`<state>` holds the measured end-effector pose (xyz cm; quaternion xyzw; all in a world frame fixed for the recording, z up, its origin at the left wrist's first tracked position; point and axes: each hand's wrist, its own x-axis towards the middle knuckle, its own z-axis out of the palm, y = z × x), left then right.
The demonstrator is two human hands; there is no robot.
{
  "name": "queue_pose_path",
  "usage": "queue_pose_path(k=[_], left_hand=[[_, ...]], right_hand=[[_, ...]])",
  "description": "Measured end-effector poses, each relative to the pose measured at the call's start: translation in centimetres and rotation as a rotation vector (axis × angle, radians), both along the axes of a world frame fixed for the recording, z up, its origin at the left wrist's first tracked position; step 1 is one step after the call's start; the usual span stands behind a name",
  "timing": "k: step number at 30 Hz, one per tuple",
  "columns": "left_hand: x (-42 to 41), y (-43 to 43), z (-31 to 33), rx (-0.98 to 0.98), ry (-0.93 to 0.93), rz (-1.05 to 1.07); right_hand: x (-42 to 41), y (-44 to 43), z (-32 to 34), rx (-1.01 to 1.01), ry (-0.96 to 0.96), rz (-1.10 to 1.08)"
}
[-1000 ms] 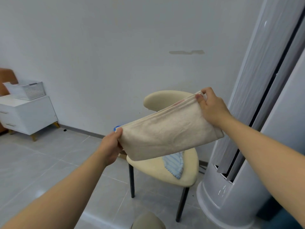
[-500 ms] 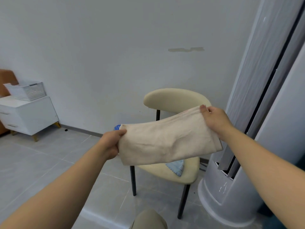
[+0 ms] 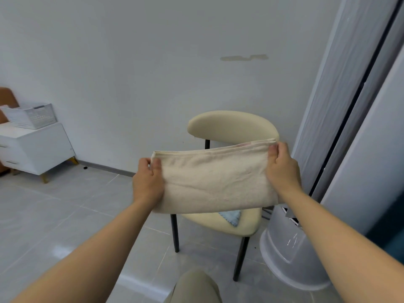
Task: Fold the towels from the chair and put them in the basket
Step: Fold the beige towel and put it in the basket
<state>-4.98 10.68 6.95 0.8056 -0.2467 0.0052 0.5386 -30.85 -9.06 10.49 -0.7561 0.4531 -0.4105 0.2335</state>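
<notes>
A beige towel [image 3: 214, 178], folded into a long band, hangs stretched in the air in front of the cream chair [image 3: 231, 127]. My left hand [image 3: 148, 182] pinches its upper left corner and my right hand [image 3: 282, 169] pinches its upper right corner, thumbs toward me. On the chair seat, under the towel, a corner of a light blue towel [image 3: 231, 216] shows; the rest of it is hidden. The white basket [image 3: 30, 115] stands far left on a white cabinet [image 3: 37, 147].
A tall white floor-standing unit [image 3: 290, 254] with a round base stands right of the chair, close to my right forearm. Grey tiled floor [image 3: 54, 215] stretches between the chair and the cabinet. My knee [image 3: 194, 287] shows at the bottom edge.
Both hands have come closer together and level, so the towel hangs flatter and nearer to me. The right hand has dropped from beside the chair back.
</notes>
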Motion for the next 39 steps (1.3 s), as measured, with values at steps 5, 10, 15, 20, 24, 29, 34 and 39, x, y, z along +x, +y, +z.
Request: queue_pose_path(k=[5,10,15,20,24,29,34,39], left_hand=[[1.1,-0.8,-0.9,0.037,0.481,-0.141],[1.4,-0.4,-3.2,-0.068,0.991,-0.276],[0.4,0.2,-7.0,0.251,0.296,-0.164],[0.0,1.5,-9.7,0.426,0.065,-0.159],[-1.1,1.8,-9.4,0.319,0.465,-0.152],[-1.9,2.3,-8.7,0.269,0.969,-0.247],[-0.8,2.1,-9.7,0.502,0.148,-0.177],[2.8,1.8,-11.1,0.492,0.058,-0.167]], right_hand=[[-0.3,-0.9,-0.8,0.123,-0.041,0.036],[-0.6,-2.1,-3.1,0.338,0.055,0.032],[-1.1,-0.6,-7.0,0.902,-0.219,0.133],[-1.4,1.8,-11.3,0.683,-0.023,0.037],[-2.2,3.1,-13.4,0.391,0.375,0.000],[-1.6,3.0,-14.6,0.371,0.394,-0.015],[-0.4,2.3,-14.9,0.402,0.235,-0.035],[1.5,1.3,-15.6,0.429,0.122,-0.075]])
